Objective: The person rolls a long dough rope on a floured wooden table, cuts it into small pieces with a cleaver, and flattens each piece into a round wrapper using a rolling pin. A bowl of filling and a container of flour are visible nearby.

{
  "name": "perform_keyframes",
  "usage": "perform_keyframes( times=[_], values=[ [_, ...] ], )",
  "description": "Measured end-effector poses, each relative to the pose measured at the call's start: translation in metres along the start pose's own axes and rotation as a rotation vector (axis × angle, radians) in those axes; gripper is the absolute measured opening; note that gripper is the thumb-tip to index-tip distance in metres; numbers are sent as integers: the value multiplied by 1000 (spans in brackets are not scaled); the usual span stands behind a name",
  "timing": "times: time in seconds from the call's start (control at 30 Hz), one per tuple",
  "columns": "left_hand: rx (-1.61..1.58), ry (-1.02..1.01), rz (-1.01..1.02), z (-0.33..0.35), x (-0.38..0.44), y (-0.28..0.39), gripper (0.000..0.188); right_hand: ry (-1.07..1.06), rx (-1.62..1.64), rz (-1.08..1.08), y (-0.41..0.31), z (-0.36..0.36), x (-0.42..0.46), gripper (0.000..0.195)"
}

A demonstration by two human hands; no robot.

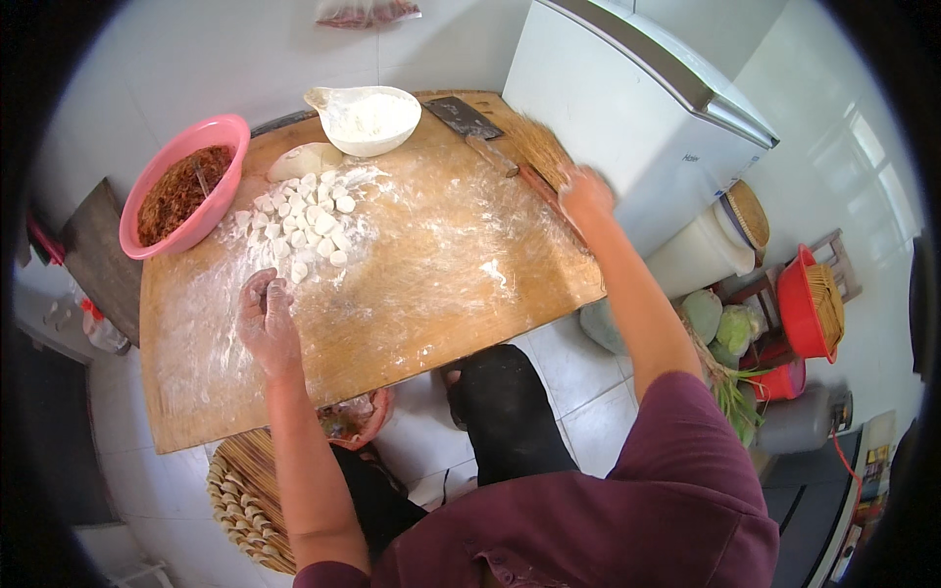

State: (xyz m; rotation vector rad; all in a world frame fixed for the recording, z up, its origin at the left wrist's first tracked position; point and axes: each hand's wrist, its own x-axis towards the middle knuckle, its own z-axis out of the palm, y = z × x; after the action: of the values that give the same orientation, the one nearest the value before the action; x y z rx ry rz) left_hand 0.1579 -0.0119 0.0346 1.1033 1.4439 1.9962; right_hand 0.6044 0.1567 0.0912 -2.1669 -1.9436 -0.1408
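Observation:
My left hand (269,323), dusted with flour, hovers over the wooden board (412,294) with fingers loosely curled and nothing seen in it. Just beyond it lie several small cut dough pieces (312,220) in loose flour. A larger lump of dough (305,162) sits behind them. At the board's right edge my right hand (587,195) is at the straw brush (540,143) and beside a wooden rolling pin (551,195). Its fingers are partly hidden, so I cannot tell which of the two it grips.
A pink basin (239,158) of brown filling stands at the back left. Behind the dough are a scoop of flour (375,121) and a cleaver (463,117). A white fridge (617,110) borders the right. Shaped dumplings (235,507) lie on a round straw tray (257,470) below.

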Motion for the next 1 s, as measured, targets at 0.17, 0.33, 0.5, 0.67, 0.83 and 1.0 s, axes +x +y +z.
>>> perform_keyframes(
  times=[0.17,0.33,0.5,0.67,0.83,1.0],
  values=[
    [-14,-29,38,-6,0,-2,16,-38,-31,20,62,3,-49,50],
    [35,-47,30,-6,-1,0,15,-200,36,247,53,-22,-62,50],
    [11,-19,37,-7,-2,3,16,147,-30,40,52,-14,-75,48],
    [25,-9,15,-5,-2,7,17,-29,-103,-185,32,2,-68,49],
    [111,-21,3,-11,1,6,19,-122,-85,-51,3,-4,-65,39],
    [576,-129,-30,-11,0,9,31,-157,209,68,4,7,-77,34]
  ],
)
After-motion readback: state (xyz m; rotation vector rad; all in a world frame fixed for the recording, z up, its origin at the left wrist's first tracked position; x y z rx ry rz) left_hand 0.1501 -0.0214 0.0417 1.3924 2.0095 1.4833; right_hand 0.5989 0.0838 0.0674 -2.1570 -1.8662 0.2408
